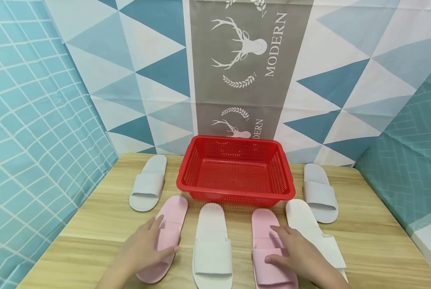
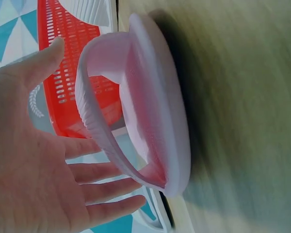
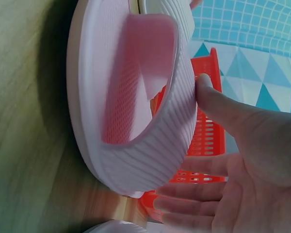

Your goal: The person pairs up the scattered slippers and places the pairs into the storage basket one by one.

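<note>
My left hand [image 1: 137, 251] hovers over the left pink slipper [image 1: 174, 210], thumb spread from the straight fingers. In the left wrist view, the fingers reach beside that slipper's strap [image 2: 94, 107] without curling round it. Over on the right, my right hand [image 1: 300, 251] is above the other pink slipper [image 1: 263, 224], with its thumb close to the ribbed strap [image 3: 155, 155]; whether it touches cannot be told. Both pink slippers lie sole down, toes toward me. Between them lies a white slipper [image 1: 212, 257]. A second white slipper [image 1: 302, 216] is partly hidden by my right hand and forearm.
A red perforated basket [image 1: 233, 193] stands behind the slippers, with nothing inside. One pale grey slipper [image 1: 148, 184] lies to its left, another [image 1: 321, 194] to its right. The wooden table [image 1: 82, 245] meets a patterned cloth backdrop [image 1: 157, 80] at the back.
</note>
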The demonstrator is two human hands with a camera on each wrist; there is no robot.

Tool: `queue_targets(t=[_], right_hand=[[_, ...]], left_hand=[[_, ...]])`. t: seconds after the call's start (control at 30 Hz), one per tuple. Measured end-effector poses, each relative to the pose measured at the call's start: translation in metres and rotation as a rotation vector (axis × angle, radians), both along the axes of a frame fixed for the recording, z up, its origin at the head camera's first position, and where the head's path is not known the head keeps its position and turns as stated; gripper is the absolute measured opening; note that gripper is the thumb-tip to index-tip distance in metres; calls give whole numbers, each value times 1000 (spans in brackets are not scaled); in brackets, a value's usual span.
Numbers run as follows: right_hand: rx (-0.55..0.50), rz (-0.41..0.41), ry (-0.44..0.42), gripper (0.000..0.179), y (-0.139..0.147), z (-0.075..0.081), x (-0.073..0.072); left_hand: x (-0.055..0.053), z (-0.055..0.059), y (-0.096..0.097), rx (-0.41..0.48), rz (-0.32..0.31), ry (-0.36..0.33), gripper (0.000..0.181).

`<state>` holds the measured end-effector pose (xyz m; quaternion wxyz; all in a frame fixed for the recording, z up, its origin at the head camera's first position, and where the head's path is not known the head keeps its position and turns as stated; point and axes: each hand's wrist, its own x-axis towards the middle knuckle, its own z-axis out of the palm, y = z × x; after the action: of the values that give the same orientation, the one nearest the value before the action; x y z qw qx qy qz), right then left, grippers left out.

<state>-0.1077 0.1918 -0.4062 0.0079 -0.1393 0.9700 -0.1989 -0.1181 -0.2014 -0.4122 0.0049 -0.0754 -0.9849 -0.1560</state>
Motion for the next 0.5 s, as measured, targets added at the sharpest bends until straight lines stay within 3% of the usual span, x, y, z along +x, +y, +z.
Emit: queue_targets(t=[0.13, 0.37, 0.5], right_hand=[[33, 38, -4, 80, -2, 0, 3], [26, 20, -126, 82, -8, 1, 7], [41, 99, -130, 74, -10, 0, 8]], left_hand=[[1, -3, 1, -4, -4, 0, 105], [4, -8, 3, 10, 23, -3, 106], [6, -9, 6, 10, 46, 9, 101]])
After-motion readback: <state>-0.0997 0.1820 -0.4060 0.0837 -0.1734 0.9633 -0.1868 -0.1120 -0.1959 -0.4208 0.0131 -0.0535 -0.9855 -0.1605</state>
